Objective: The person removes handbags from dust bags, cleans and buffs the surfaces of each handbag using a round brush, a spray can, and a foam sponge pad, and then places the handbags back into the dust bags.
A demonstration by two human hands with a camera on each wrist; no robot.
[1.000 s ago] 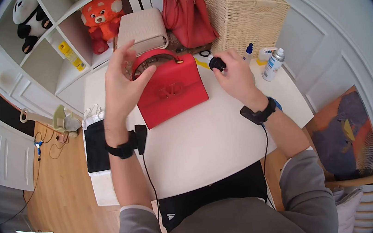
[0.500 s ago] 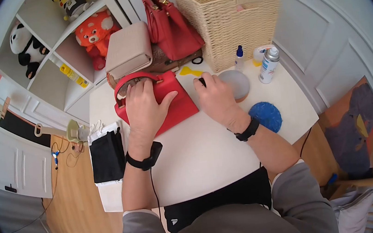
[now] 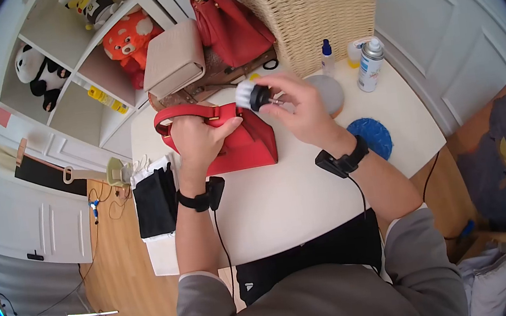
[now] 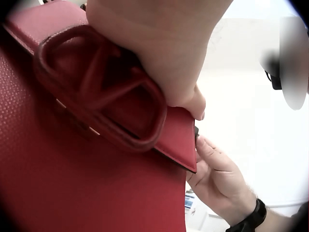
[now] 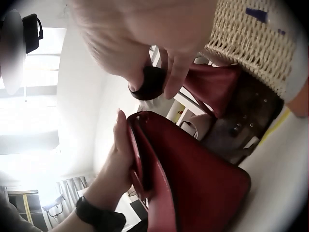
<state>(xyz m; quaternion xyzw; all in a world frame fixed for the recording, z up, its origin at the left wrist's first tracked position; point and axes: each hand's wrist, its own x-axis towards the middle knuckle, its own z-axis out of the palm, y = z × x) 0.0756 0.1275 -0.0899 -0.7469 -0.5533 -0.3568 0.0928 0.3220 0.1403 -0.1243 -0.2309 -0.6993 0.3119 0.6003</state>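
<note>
A red handbag (image 3: 245, 149) with a top handle and a V-shaped emblem stands tilted on the white table. My left hand (image 3: 198, 146) grips its top flap, fingers curled over the edge below the handle and the thumb stretched to the right. Close to the bag's upper right corner, my right hand (image 3: 300, 108) pinches a small round brush (image 3: 252, 97) by its black back, white bristles facing left. In the right wrist view the brush's black body (image 5: 152, 84) shows between thumb and fingers, apart from the bag. The emblem (image 4: 104, 87) lies just under my left palm in the left wrist view.
To the right are a grey round pad (image 3: 330, 93), a blue disc (image 3: 372, 137), a spray can (image 3: 370, 66) and a blue-capped bottle (image 3: 327, 60). A wicker basket (image 3: 318, 23), a dark red bag (image 3: 234, 31) and a beige bag (image 3: 175, 60) line the back. Black cloth (image 3: 157, 198) lies left.
My left hand has come down from above the bag and now grips the flap; the bag has tilted. My right hand has raised the brush from beside the grey pad toward the bag, turning its bristles left.
</note>
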